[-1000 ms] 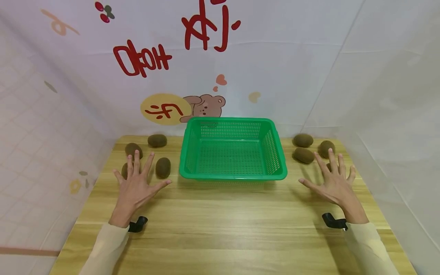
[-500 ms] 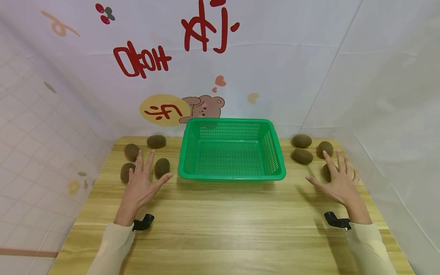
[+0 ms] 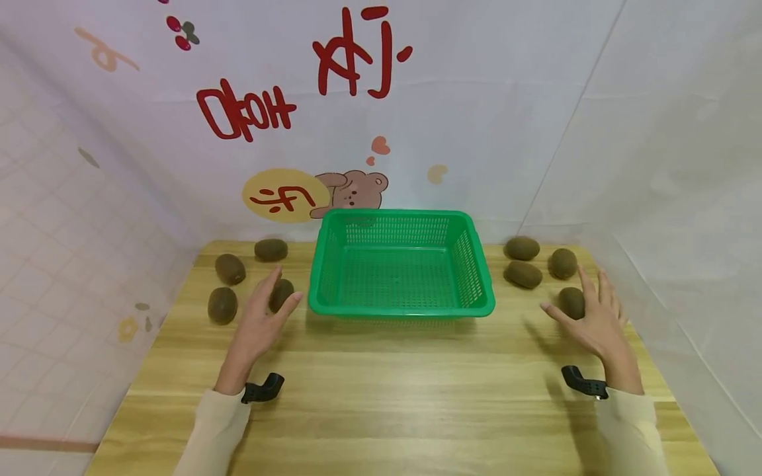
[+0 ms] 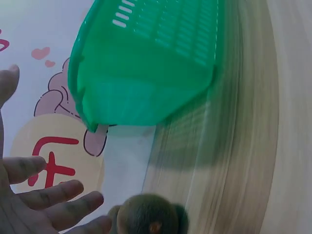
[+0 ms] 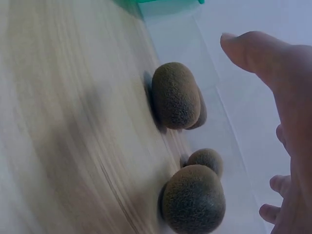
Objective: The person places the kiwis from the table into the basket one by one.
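Note:
My left hand [image 3: 257, 330] hovers with spread fingers over a brown kiwi [image 3: 282, 297] left of the green basket [image 3: 321, 307]; the hand partly covers this fruit. In the left wrist view its fingers [image 4: 70, 210] are apart from the kiwi [image 4: 148, 214]. On the right side, my right hand [image 3: 598, 327] reaches beside another kiwi [image 3: 572, 303], its thumb and fingers parted around the fruit. The right wrist view shows a gap between the thumb [image 5: 258, 53] and the nearest kiwi [image 5: 194, 200]. Neither hand grips anything.
More kiwis lie at the left, including one by the edge [image 3: 223, 305] and one at the back [image 3: 270, 250]. Further kiwis [image 3: 522, 274] sit right of the basket. White printed sheets [image 3: 464, 119] enclose the wooden table [image 3: 405, 396] at the back and sides.
My left hand has moved right, from over the left kiwis to the one nearest the basket, its fingers drawing closer together. My right hand's fingers have narrowed near the front right kiwi.

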Demonstrator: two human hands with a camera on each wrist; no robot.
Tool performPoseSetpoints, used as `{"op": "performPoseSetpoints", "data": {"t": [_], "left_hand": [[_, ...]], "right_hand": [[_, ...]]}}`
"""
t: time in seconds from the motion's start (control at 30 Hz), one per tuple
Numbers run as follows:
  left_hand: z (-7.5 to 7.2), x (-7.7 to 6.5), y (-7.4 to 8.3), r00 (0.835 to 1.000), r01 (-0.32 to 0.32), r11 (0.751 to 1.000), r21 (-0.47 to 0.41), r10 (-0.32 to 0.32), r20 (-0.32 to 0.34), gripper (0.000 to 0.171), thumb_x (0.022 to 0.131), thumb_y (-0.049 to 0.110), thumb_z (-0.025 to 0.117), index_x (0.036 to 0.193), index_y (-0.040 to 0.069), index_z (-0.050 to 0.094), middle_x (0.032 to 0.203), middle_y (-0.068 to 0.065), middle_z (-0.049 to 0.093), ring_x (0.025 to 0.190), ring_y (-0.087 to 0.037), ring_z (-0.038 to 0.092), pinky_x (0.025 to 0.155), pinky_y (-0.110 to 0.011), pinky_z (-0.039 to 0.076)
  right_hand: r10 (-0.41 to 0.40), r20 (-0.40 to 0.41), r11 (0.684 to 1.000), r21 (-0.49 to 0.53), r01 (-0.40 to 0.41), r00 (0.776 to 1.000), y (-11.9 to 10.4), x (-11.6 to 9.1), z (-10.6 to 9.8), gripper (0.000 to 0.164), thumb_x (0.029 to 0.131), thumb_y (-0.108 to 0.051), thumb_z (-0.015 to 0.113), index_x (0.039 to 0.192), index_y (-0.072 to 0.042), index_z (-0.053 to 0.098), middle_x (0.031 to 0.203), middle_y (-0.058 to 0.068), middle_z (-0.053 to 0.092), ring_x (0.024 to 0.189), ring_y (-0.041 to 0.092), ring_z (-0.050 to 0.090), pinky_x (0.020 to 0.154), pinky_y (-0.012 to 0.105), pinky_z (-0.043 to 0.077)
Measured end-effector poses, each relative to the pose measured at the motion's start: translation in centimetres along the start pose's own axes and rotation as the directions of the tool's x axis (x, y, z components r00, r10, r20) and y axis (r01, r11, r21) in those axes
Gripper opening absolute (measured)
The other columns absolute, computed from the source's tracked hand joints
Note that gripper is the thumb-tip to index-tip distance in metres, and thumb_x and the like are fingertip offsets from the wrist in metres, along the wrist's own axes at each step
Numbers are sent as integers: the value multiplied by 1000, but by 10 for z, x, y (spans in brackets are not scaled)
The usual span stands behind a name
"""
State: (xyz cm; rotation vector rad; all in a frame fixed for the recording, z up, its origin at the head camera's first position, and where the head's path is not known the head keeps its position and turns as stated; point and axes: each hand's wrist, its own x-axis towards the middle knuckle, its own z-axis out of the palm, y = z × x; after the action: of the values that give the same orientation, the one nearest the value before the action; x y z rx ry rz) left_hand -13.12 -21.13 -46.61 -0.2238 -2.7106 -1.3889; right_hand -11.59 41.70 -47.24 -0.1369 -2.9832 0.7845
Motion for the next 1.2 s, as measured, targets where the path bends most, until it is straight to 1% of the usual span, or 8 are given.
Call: {"op": "performPoseSetpoints", "data": {"t": [0.2,0.3,0.43,0.6,0.8,1.0,1.07,1.2], "left_hand": [[12,5,7,1000,19,984,-178,-18,7,72,106,40,57,165,21,21,157,-20,42,140,-41,49,112,-60,45],[17,7,10,997,76,968,-241,-71,27,71,105,45,56,164,25,23,155,-17,45,134,-37,55,108,-59,48],[24,12,13,989,148,940,-306,-131,76,69,105,46,55,163,23,27,150,-16,50,120,-24,64,103,-52,53],[29,15,14,976,219,875,-433,-197,96,58,107,29,56,160,14,36,140,-18,53,109,-4,63,96,-30,59],[31,18,19,965,259,786,-561,-241,107,54,105,12,59,157,8,42,129,-12,55,103,-3,61,86,-17,57],[34,20,20,955,284,727,-625,-273,116,52,103,7,60,154,8,47,120,-5,56,102,-7,59,82,-16,55],[35,20,20,954,284,714,-640,-275,116,52,103,6,60,153,9,48,119,-3,55,102,-7,58,81,-16,55],[38,19,19,955,269,666,-696,-277,104,52,102,2,59,153,6,47,114,1,56,98,-6,59,77,-16,53]], "right_hand": [[62,-14,996,67,-61,998,8,1,3,107,94,-60,65,165,-33,-11,169,19,-24,148,65,-13,102,91,3],[87,-15,991,99,-86,996,11,2,6,107,95,-58,65,165,-30,-11,169,23,-20,150,63,-13,100,91,11],[115,-25,987,117,-111,993,16,5,7,106,96,-55,64,166,-24,-9,169,29,-13,150,62,-10,102,90,15],[164,-24,978,133,-160,986,22,6,8,100,98,-54,63,167,-13,2,166,36,5,148,64,8,105,84,23],[264,16,943,207,-262,964,27,2,9,88,99,-51,60,165,-8,20,159,37,30,135,59,39,97,69,44],[326,13,915,249,-319,945,34,-4,10,87,98,-55,61,164,-11,25,157,34,37,134,54,44,97,65,46],[332,4,913,252,-322,943,36,-2,11,87,98,-56,62,164,-12,26,157,34,38,134,54,44,96,64,46],[325,-5,913,263,-313,946,36,2,16,86,97,-54,63,163,-12,28,158,32,37,136,55,43,96,62,47]]}}
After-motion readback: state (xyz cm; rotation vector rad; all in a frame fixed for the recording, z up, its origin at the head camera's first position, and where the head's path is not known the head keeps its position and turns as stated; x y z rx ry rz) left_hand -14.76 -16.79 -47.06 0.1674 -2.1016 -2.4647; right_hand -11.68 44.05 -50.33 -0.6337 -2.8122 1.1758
